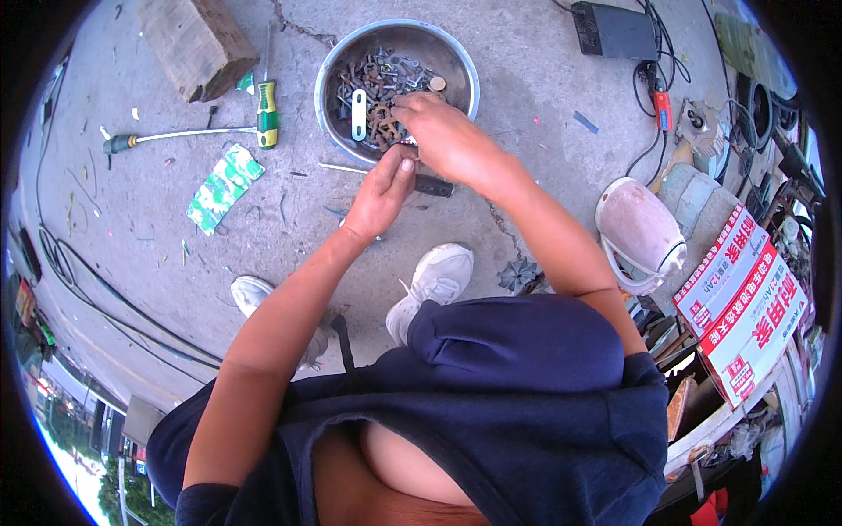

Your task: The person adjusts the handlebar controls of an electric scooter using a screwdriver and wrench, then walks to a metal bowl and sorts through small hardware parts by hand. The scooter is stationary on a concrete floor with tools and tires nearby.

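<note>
A steel bowl [471,66] on the concrete ground holds a heap of rusty and silver bolts, nuts and small metal parts [377,74]. Over its near right part reaches my right hand [443,136], fingers bent down among the parts, so their tips are hard to see. Just at the near rim, my left hand [383,193] has its fingers curled closed; whatever they pinch is too small or hidden to name. A white slotted link plate [359,115] lies on the heap. Beneath my left hand, a screwdriver with a black handle [434,186] rests on the ground.
Left of the bowl lie a wooden block [197,44], a green-yellow-handled screwdriver [267,114], a long-shafted tool [184,133] and a green-white packet [224,188]. To the right are a black power box [614,31] with cables, a pinkish pot [638,226] and a red-white carton [745,307].
</note>
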Motion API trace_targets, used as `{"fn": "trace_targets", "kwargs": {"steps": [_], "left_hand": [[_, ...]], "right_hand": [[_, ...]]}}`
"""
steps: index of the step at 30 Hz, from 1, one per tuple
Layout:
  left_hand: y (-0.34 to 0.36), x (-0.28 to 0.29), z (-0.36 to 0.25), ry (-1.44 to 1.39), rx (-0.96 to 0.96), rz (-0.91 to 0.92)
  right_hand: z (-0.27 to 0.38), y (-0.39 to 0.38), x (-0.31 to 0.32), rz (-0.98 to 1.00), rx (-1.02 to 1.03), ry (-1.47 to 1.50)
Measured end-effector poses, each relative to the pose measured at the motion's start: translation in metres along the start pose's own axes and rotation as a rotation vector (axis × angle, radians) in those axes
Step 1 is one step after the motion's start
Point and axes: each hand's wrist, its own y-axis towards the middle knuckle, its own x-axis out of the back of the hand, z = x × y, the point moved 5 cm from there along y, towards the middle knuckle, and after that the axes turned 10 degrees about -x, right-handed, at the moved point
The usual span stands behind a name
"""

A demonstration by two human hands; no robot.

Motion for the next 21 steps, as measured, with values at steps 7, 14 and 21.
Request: {"fn": "trace_targets", "kwargs": {"steps": [7, 14, 21], "left_hand": [[0.000, -0.001, -0.001, -0.004, 0.011, -0.006], [0.001, 0.000, -0.002, 0.029, -0.001, 0.000], [0.000, 0.001, 0.004, 0.023, -0.015, -0.008]], "right_hand": [[0.003, 0.004, 0.004, 0.028, -0.026, -0.065], [0.001, 0.005, 0.000, -0.025, -0.031, -0.071], [-0.006, 0.012, 0.002, -0.050, -0.155, -0.102]]}}
